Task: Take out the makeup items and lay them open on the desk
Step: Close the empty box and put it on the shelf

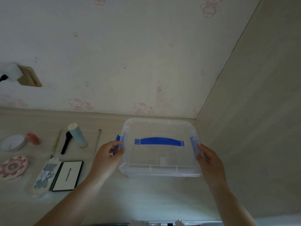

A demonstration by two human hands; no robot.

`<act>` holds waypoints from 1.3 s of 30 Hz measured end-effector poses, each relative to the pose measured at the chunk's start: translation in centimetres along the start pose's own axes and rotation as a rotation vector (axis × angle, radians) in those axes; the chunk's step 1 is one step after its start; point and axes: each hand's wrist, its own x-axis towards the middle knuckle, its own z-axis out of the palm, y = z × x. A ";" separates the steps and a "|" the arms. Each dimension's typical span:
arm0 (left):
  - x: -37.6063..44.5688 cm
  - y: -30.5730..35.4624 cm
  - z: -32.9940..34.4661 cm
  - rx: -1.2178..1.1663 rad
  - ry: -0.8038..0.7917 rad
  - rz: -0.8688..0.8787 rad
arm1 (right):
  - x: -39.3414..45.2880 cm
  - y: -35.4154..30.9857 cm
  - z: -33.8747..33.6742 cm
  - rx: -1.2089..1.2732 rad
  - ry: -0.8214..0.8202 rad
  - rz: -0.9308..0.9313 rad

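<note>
A clear plastic storage box (160, 168) with a blue handle (159, 141) on its lid stands on the desk in the back right corner. My left hand (109, 154) grips the box's left side at the blue latch (117, 141). My right hand (209, 158) holds the right side at the other blue latch. Makeup lies spread on the desk to the left: a white palette with black edges (67, 175), a patterned case (44, 176), a pale blue bottle (77, 135), a black brush (66, 143) and thin sticks.
A flower-shaped compact (13, 167), a round white compact (13, 142) and a small red jar (33, 138) lie at the far left. Wallpapered wall runs behind the desk; a side wall closes the right. A wall socket with a plug (24, 75) sits upper left.
</note>
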 end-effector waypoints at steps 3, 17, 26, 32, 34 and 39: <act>0.2 -0.2 0.3 -0.004 0.048 -0.020 | 0.0 0.0 0.1 0.009 0.037 0.004; 0.4 -0.5 0.6 -0.297 -0.077 -0.261 | 0.0 0.6 -0.3 0.115 -0.007 0.314; -0.8 0.3 2.4 -0.174 0.046 -0.138 | -1.1 -0.7 0.2 0.032 -0.013 0.123; -1.0 0.2 2.5 -0.172 0.071 -0.097 | -1.5 -0.9 0.1 0.006 0.006 0.074; -1.0 0.2 2.5 -0.176 0.074 -0.086 | -1.5 -0.8 0.2 0.007 0.013 0.064; -1.0 0.3 2.5 -0.178 0.081 -0.088 | -1.8 -1.0 0.4 0.008 0.051 0.045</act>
